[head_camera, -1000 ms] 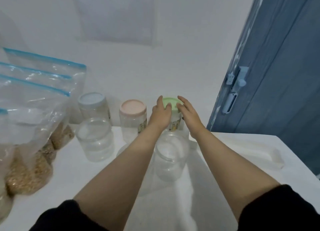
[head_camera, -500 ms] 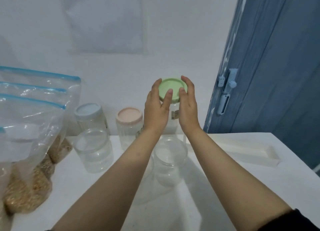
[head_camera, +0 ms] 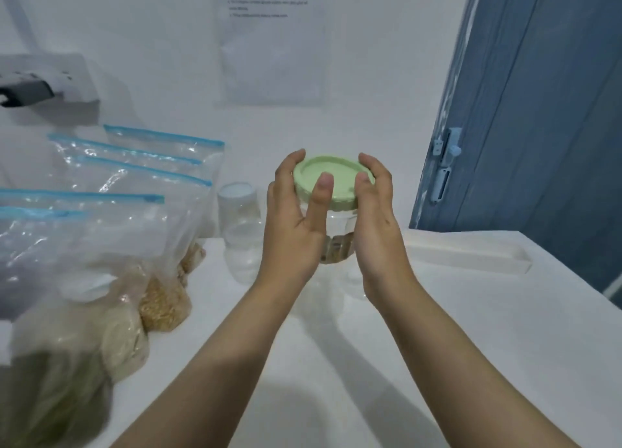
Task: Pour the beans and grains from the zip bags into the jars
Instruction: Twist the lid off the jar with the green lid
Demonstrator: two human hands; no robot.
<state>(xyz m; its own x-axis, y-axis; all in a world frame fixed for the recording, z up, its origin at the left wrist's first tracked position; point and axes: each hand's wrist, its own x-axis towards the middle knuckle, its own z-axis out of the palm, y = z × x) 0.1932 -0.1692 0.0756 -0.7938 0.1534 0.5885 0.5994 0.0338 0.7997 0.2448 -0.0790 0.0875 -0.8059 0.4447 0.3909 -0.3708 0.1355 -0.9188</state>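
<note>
Above the worktop (head_camera: pixel 471 330), I hold a clear jar (head_camera: pixel 340 225) up in both hands, and it fills the middle of the view. My left hand (head_camera: pixel 292 225) wraps its 9 o'clock side, thumb lying up across the green lid (head_camera: pixel 336 178); my right hand (head_camera: pixel 377 222) clamps the 3 o'clock side, fingertips curled over the lid's rim. Both grips are closed on this jar, I judge to steady the glass while I twist the lid off, since nothing can be poured while it is capped. Zip bags (head_camera: pixel 128 212) of grain stand in a row at 9 o'clock, sealed and upright. Another jar (head_camera: pixel 240 232), lidded, waits just left of my left hand. A white tray (head_camera: pixel 471 256) lies at 3 o'clock.
</note>
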